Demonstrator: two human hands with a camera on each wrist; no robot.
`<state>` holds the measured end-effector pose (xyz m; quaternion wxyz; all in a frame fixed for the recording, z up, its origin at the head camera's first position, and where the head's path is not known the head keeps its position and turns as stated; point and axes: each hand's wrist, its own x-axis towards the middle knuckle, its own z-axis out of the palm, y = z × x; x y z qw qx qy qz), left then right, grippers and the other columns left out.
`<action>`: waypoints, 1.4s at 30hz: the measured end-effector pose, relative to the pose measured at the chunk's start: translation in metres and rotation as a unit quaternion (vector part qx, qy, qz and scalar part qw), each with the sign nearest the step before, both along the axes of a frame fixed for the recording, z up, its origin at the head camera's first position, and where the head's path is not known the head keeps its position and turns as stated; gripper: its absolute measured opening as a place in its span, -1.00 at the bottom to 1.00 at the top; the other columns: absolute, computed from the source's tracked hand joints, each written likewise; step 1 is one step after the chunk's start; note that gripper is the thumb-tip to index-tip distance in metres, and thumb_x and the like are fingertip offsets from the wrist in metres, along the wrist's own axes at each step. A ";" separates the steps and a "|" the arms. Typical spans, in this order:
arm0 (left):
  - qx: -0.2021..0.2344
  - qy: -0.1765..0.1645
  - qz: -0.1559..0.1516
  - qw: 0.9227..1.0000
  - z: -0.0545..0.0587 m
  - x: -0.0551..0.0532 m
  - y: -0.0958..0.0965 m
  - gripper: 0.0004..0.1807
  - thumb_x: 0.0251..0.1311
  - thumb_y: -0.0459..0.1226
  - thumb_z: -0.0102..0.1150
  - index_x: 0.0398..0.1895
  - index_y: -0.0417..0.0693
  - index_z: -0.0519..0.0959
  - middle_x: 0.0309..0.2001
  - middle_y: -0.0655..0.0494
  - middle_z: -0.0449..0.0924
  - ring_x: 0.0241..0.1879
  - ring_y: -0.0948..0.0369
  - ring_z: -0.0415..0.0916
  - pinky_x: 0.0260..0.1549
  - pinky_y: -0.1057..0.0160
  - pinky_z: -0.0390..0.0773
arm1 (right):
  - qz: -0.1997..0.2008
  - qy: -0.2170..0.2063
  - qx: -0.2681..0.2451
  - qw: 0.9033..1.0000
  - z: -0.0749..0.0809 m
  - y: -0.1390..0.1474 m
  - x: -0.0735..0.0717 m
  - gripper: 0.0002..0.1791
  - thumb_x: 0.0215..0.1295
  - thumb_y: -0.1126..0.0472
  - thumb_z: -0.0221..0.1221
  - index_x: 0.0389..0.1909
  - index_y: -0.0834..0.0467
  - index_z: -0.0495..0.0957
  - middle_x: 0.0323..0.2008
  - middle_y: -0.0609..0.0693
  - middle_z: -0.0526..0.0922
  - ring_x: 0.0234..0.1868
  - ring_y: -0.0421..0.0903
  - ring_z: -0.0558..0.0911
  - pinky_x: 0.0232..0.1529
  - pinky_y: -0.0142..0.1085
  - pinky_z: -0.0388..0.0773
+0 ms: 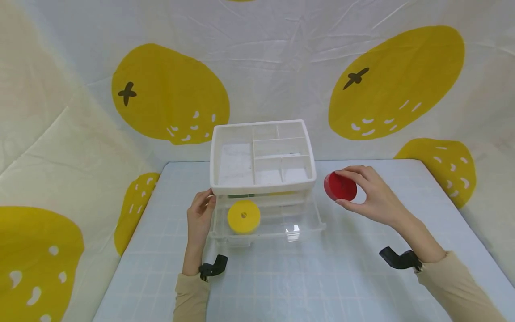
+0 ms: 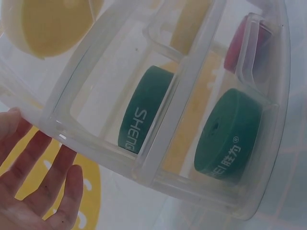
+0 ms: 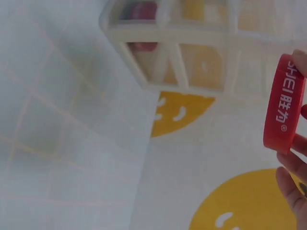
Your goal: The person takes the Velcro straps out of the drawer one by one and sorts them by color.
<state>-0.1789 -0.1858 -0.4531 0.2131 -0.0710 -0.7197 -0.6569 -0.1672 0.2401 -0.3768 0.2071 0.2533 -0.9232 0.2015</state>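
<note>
A storage box stands on the table, with a white divided top tray (image 1: 236, 185) and clear drawers below. One clear drawer (image 1: 277, 232) is pulled out and has a yellow tape roll (image 1: 243, 217) at its left. Through the lower fronts I see a green tape roll (image 2: 146, 110), another green roll (image 2: 229, 136) and a dark red roll (image 2: 240, 43). At the box's left side, my left hand (image 1: 200, 219) touches the edge with its fingertips, the other fingers loosely extended. Right of the box, my right hand (image 1: 376, 197) pinches a red tape roll (image 1: 340, 186) between thumb and fingers, above the table.
The pale gridded table (image 1: 273, 286) extends around the box. Behind it hangs a white cloth (image 1: 273, 80) with large yellow fruit prints. Black wrist mounts (image 1: 213, 266) sit on both forearms.
</note>
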 end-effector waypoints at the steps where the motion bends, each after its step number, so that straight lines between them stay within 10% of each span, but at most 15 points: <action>1: 0.000 0.002 0.000 1.000 0.000 0.000 0.000 -0.69 0.25 -0.53 0.07 0.06 -0.46 0.52 -0.17 0.44 0.52 -0.16 0.48 0.50 -0.09 0.58 0.54 | -0.005 -0.002 0.001 1.000 -0.005 0.001 -0.002 -0.15 -0.29 0.15 0.57 0.17 0.05 0.48 0.11 0.03 0.49 0.12 -0.10 0.39 -0.27 -0.16 0.69; 20: -0.001 0.020 -0.010 1.000 -0.004 -0.001 0.000 -0.69 0.29 -0.44 0.09 0.08 -0.38 0.54 -0.15 0.39 0.53 -0.13 0.41 0.52 -0.09 0.55 0.54 | -0.078 -0.112 -0.030 0.990 -0.095 0.006 -0.048 -0.35 0.01 0.18 0.41 0.17 0.17 0.45 0.09 0.25 0.48 0.08 0.20 0.41 -0.11 0.13 0.63; 30: 0.003 0.019 -0.005 1.000 -0.004 -0.001 0.000 -0.69 0.28 -0.46 0.10 0.08 -0.37 0.54 -0.16 0.38 0.53 -0.14 0.39 0.53 -0.11 0.54 0.55 | -0.115 -0.215 -0.041 0.969 -0.113 0.003 -0.062 -0.33 0.13 0.09 0.34 0.26 0.12 0.36 0.15 0.22 0.43 0.17 0.20 0.33 0.02 0.17 0.56; 42: 0.000 0.015 -0.003 1.000 -0.005 0.000 -0.001 -0.68 0.27 -0.43 0.13 0.07 -0.36 0.55 -0.14 0.38 0.54 -0.14 0.40 0.51 -0.08 0.54 0.56 | -0.110 -0.236 -0.038 0.965 -0.126 0.005 -0.066 -0.33 0.15 0.07 0.34 0.26 0.17 0.36 0.15 0.24 0.44 0.17 0.20 0.33 0.07 0.16 0.53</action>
